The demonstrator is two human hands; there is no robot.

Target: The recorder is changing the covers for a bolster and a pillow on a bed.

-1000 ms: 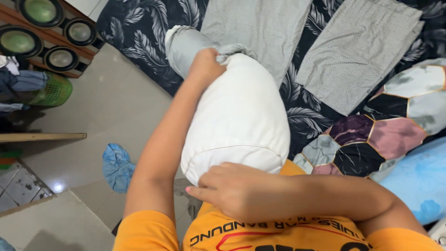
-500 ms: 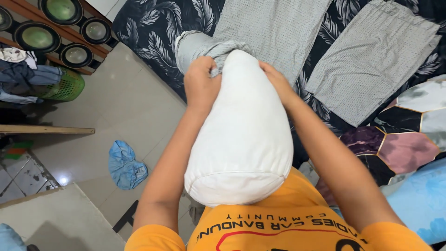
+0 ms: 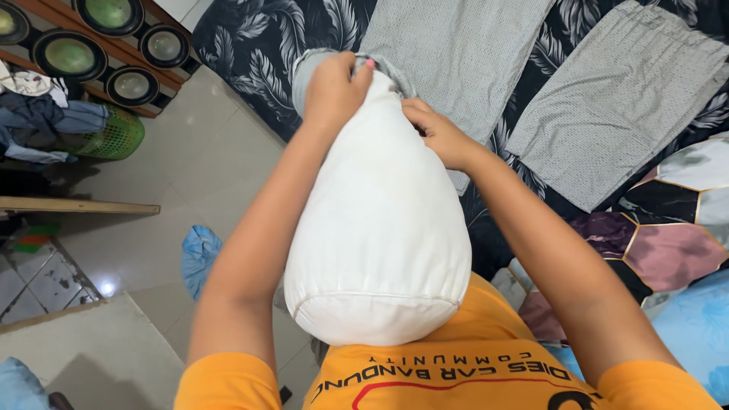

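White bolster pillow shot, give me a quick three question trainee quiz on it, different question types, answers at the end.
1. True or false: both hands grip the far end of the white bolster pillow.
2. Which lies flat on the dark leaf-print bedspread? A) two grey covers B) a towel C) a book
3. What sits on the floor left of the pillow?

Key:
1. True: left hand and right hand hold the grey pillowcase at that end.
2. A: grey covers.
3. A crumpled blue cloth.
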